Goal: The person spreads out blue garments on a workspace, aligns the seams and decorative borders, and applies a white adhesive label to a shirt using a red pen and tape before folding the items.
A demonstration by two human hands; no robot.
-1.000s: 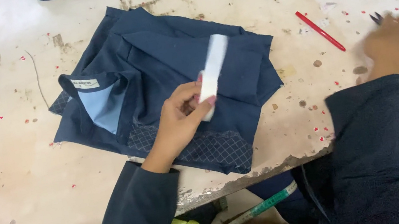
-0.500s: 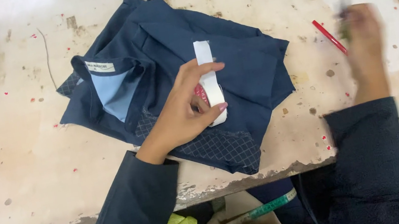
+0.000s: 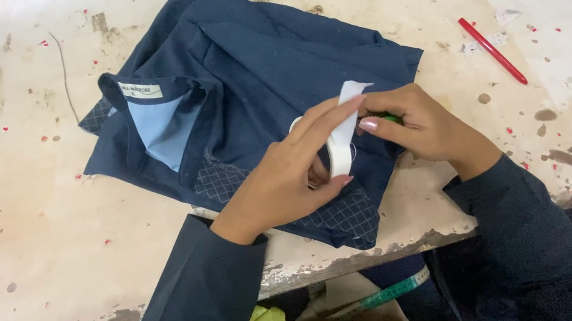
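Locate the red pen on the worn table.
The thin red pen lies slanted on the table's right part, beyond the right hand, right of the navy garment.

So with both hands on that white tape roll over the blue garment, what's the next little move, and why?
Probably peel the strip a bit further. The left hand grips the white tape roll, the right hand pinches its lifted free end, and only a short length stands clear above the navy garment.

White tape roll (image 3: 337, 145) upright above folded navy garment (image 3: 262, 70).
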